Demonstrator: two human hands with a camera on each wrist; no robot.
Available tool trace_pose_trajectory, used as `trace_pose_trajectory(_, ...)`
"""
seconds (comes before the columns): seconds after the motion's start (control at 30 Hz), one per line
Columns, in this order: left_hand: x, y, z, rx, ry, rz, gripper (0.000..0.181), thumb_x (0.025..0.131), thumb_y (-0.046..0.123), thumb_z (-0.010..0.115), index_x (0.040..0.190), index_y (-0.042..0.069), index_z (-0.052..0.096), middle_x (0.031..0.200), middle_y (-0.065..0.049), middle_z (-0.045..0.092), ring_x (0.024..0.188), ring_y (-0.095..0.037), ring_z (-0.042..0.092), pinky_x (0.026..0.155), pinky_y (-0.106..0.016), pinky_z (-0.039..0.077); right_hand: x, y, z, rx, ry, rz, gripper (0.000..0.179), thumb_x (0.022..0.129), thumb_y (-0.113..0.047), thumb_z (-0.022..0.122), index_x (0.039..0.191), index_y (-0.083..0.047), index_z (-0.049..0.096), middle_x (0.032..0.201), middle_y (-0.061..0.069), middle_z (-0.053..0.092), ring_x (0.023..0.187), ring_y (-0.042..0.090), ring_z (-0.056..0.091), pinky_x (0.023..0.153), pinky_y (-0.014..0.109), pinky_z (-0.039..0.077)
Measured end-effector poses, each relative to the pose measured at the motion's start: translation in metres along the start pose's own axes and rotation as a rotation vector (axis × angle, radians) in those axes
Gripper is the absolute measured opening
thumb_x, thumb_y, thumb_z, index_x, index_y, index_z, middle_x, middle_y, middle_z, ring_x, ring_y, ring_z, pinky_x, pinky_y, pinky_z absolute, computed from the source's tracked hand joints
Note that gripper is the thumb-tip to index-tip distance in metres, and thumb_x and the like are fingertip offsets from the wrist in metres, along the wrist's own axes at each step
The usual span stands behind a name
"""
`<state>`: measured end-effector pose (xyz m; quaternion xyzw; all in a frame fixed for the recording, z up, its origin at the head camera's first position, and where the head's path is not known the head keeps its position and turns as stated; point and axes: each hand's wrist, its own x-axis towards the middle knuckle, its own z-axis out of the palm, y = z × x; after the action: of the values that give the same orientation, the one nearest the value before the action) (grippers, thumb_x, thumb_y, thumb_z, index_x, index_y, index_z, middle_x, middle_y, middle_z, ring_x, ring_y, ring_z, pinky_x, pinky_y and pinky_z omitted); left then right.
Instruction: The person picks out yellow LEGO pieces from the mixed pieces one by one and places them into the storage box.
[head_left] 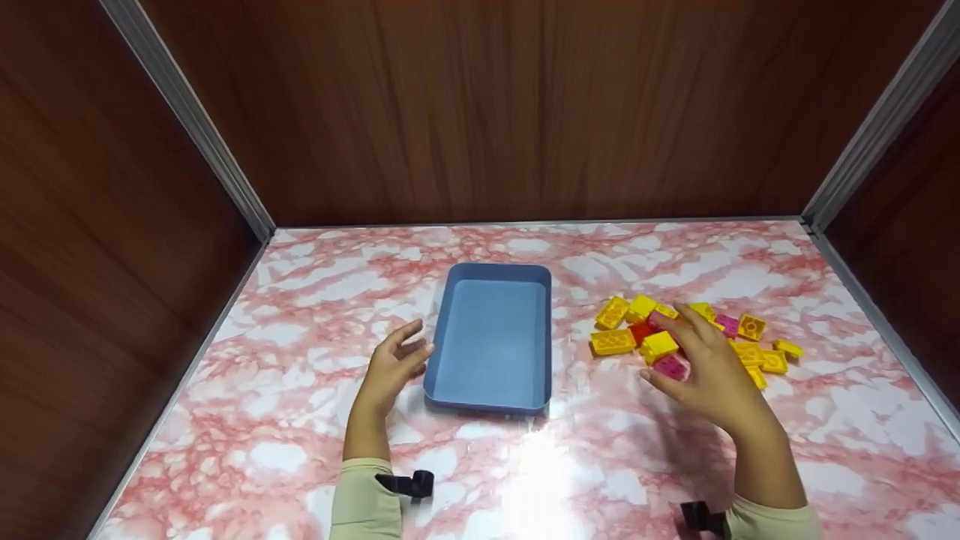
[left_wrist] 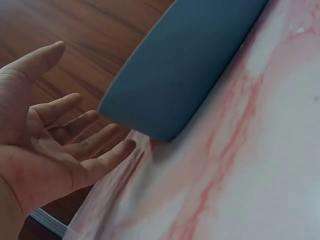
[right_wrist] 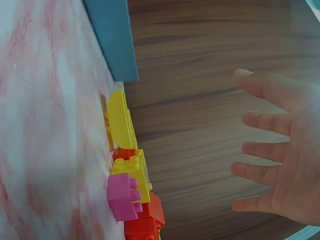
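Note:
A blue rectangular tray (head_left: 491, 337) stands near the middle of the table, with nothing in it. Close to its left side is my left hand (head_left: 391, 371), fingers loosely bent and holding nothing; in the left wrist view the palm faces the tray's outer wall (left_wrist: 170, 70). To the right lies a loose heap of toy building bricks, mostly yellow (head_left: 613, 343), with some pink (head_left: 670, 367) and red (head_left: 640, 333). My right hand (head_left: 712, 375) hovers over this heap, fingers spread, and covers part of it. The right wrist view shows that hand (right_wrist: 285, 155) apart from the bricks (right_wrist: 125, 197).
The table (head_left: 300, 300) has a red-and-white marbled top. Brown wood-grain panels (head_left: 525, 112) rise at the back and both sides, joined by metal strips (head_left: 202, 120) at the corners. Black camera mounts (head_left: 412, 484) sit on both wrists.

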<state>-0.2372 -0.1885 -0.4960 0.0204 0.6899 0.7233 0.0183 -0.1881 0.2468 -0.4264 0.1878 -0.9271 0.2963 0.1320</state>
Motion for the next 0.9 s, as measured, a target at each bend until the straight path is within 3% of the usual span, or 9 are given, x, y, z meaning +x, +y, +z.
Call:
trace_pose_trajectory(0.23,0.001,-0.013,-0.008,-0.101,-0.101,-0.057,0.064,0.088,-0.007,0.061,0.146,-0.007,0.035,0.145,-0.024,0.041,0.127,-0.037,0.046,0.083,-0.036,0.055,-0.001,0.002,0.001,-0.02,-0.025,0.035,0.062,0.08,-0.017,0.081,0.134,-0.001,0.054,0.143,0.03,0.038,0.125,0.054,0.039,0.097,0.071,0.033)
trace_pose_trajectory(0.5,0.0,-0.027,-0.015,-0.085,-0.138,-0.056,0.06,0.086,-0.008,0.062,0.142,-0.008,0.042,0.14,-0.027,0.047,0.126,-0.035,0.049,0.087,-0.032,0.053,0.003,0.005,0.009,-0.029,-0.079,0.069,0.053,0.083,-0.015,0.078,0.128,0.004,0.058,0.142,0.029,0.041,0.128,0.052,0.037,0.099,0.067,0.034)
trace_pose_trajectory(0.77,-0.004,-0.031,-0.019,-0.097,-0.133,-0.057,0.058,0.086,-0.005,0.063,0.141,-0.009,0.044,0.137,-0.028,0.05,0.126,-0.035,0.05,0.088,-0.032,0.052,0.015,0.008,0.028,-0.027,-0.062,-0.028,0.045,0.082,-0.01,0.078,0.123,0.003,0.062,0.137,0.024,0.05,0.125,0.046,0.044,0.101,0.062,0.037)
trace_pose_trajectory(0.9,-0.003,-0.031,-0.019,-0.095,-0.15,-0.053,0.058,0.087,-0.005,0.063,0.141,-0.01,0.043,0.137,-0.029,0.05,0.126,-0.036,0.05,0.089,-0.032,0.052,0.03,0.014,0.041,-0.048,-0.095,-0.094,0.04,0.083,-0.005,0.076,0.12,0.003,0.064,0.126,0.022,0.057,0.117,0.042,0.052,0.098,0.058,0.042)
